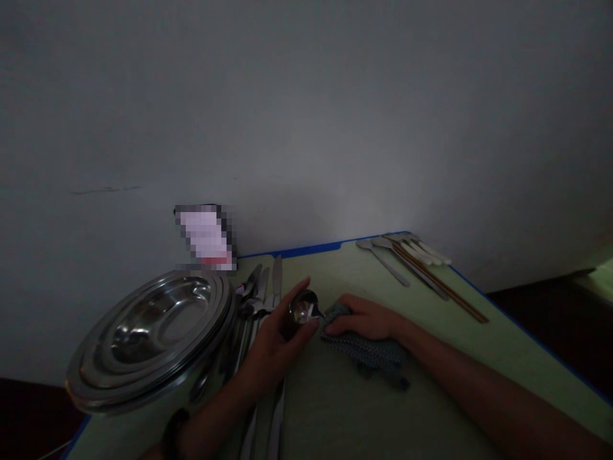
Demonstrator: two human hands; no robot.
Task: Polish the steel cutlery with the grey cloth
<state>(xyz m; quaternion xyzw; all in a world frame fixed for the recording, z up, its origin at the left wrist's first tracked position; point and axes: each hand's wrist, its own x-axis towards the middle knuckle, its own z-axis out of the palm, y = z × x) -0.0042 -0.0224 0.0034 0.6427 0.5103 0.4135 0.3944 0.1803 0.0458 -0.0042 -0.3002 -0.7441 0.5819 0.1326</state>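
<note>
My left hand (275, 345) is closed round a metal spoon (303, 306), whose shiny bowl points up between thumb and fingers. My right hand (366, 317) presses a grey-blue cloth (368, 351) against the spoon just right of its bowl, fingers curled on the cloth. Both hands rest over a pale green table (335, 409). Below my left hand lies a row of metal cutlery (261, 291), knives and spoons side by side.
A stack of compartmented steel plates (153, 335) stands at the left. More spoons and brown chopsticks (421, 268) lie at the far right corner. A blurred card (205, 237) leans on the grey wall. The table has a blue edge (306, 248).
</note>
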